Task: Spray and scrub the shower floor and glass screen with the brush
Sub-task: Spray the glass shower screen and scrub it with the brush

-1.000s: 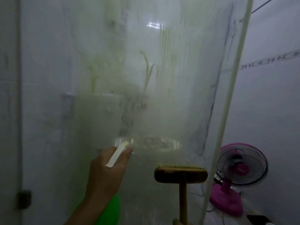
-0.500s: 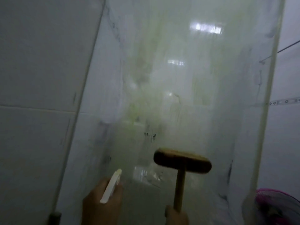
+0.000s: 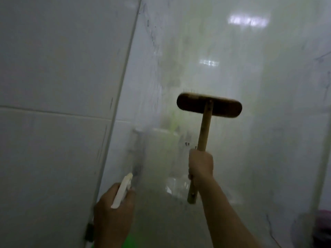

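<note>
The wooden scrubbing brush (image 3: pixel 208 105), a long oval brown head on a pale round wooden handle, stands upright against the cloudy glass shower screen (image 3: pixel 250 122), its head level and slightly tilted down to the right, a fringe of bristles just showing along its upper edge. The right hand (image 3: pixel 200 167) is wrapped in a closed fist round the lower part of the handle, with the butt end poking out below the fist and the bare forearm running down to the lower right. Whether the bristles press on the glass cannot be told from this angle. To the lower left, the left hand (image 3: pixel 112 212) is closed round the neck of a green plastic spray bottle (image 3: pixel 129 241), of which only a bright green patch shows below the hand; its white trigger nozzle (image 3: pixel 121 190) sticks up and forward between the fingers, pointing at the glass. The screen is hazy, with faint yellow-green streaks near its middle, dark specks along its left edge and blurred light reflections high up. A dark hinge fitting (image 3: pixel 89 233) sits at the screen's lower left edge, where it meets the white tiled wall (image 3: pixel 53 86). A blurred pink object (image 3: pixel 325 224) shows at the far right edge.
</note>
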